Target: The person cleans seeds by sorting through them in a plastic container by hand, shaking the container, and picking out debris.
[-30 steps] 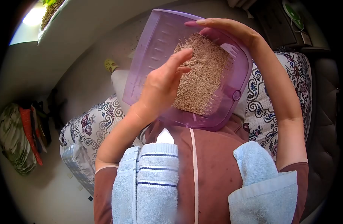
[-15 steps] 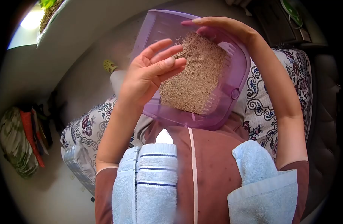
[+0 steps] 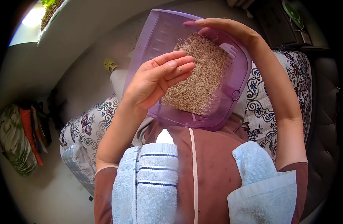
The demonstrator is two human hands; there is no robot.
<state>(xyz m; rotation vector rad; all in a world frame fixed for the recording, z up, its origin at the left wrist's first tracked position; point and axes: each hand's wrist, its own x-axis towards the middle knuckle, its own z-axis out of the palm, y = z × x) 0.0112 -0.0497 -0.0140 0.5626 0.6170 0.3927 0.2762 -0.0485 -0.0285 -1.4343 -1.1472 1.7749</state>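
Note:
A see-through purple plastic bin [image 3: 167,118] rests tilted on my lap, with a heap of small light-brown grains [image 3: 195,87] in it. My right hand [image 3: 225,30] wraps around its far right edge; some of the fingers show pink through the plastic. Over the grains, my left hand [image 3: 162,74] is held palm up, its fingers stretched out side by side and the thumb lying along them. One tiny dark speck lies on a finger; its kind is too small to tell.
Patterned fabric [image 3: 290,74] covers the seat on both sides of me. Light-blue towels [image 3: 156,186] hang over my front. A yellow-green clog [image 3: 110,65] is on the floor beyond, and a dark cabinet [image 3: 272,22] stands at upper right. Bags [image 3: 16,138] lie at left.
My left hand has moved slightly right and down, and its fingers have straightened and come together. The right hand and the bin have hardly moved.

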